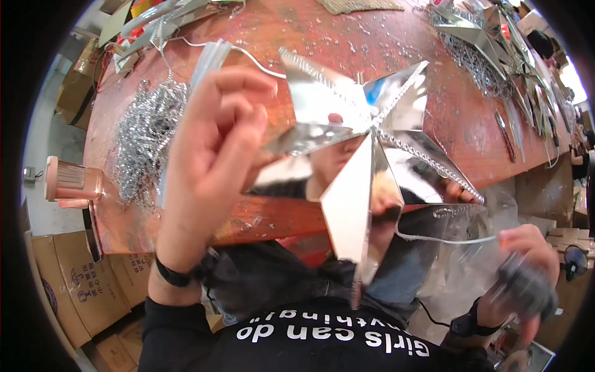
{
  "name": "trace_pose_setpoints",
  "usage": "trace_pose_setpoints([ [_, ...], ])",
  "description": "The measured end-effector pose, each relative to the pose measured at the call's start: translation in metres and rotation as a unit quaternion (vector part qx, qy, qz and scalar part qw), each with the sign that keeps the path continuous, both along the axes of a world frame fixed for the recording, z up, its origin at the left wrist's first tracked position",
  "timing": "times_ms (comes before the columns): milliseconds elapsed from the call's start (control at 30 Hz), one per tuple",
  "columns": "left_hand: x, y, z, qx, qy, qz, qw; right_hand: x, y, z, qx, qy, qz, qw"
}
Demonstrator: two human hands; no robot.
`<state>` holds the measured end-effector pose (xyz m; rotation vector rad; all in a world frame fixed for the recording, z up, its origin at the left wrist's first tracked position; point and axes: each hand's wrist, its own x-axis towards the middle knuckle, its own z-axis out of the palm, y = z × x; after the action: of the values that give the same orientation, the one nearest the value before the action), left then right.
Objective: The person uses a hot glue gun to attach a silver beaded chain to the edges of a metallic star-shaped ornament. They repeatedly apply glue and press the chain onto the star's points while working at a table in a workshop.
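A shiny five-pointed metallic star (347,211) lies in front of me across the table's near edge, its lower point overlapping my shirt. Silver beaded trim (427,155) runs along several of its ridges, and its mirror faces reflect hands. Above its left point, my left hand (214,133) is raised with loosely bent fingers, thumb and forefinger apart, nothing visible between them. At lower right, my right hand (530,248) is closed round a dark grey tool (524,288), smeared by motion. A thin whitish strand (446,240) stretches from the star to that hand.
On the red table (260,31) a heap of silver tinsel (145,142) sits at left beside clear sticks (212,61). More metallic stars (489,46) and tinsel lie at far right, near scissors (505,136). A glass cup (74,180) stands by the left edge; cardboard boxes (80,285) are below.
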<state>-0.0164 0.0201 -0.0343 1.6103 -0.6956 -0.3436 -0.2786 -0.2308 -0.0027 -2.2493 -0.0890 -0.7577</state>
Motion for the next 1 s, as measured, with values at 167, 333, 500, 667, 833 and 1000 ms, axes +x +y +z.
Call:
trace_pose_setpoints([
  [167,-0.045,0.009,-0.007,-0.061,0.091,-0.05,0.993,-0.004,-0.053,-0.038,0.149,0.076,-0.357,0.919],
  [333,-0.035,0.027,-0.015,-0.088,-0.072,0.027,0.993,0.038,-0.097,-0.072,0.001,0.156,-0.346,0.925],
  [500,0.022,0.066,0.006,0.257,-0.402,0.229,0.848,0.035,-0.119,-0.083,0.001,0.175,-0.261,0.949],
  [667,0.067,0.083,-0.006,0.366,-0.429,0.223,0.795,0.034,-0.086,-0.062,0.047,0.114,-0.368,0.922],
  [833,0.085,0.08,0.001,0.347,-0.368,0.151,0.849,0.016,-0.065,-0.051,-0.04,0.044,-0.398,0.915],
  [1000,0.095,0.086,0.04,0.223,-0.21,0.1,0.947,-0.001,-0.058,-0.039,-0.005,-0.016,-0.381,0.925],
])
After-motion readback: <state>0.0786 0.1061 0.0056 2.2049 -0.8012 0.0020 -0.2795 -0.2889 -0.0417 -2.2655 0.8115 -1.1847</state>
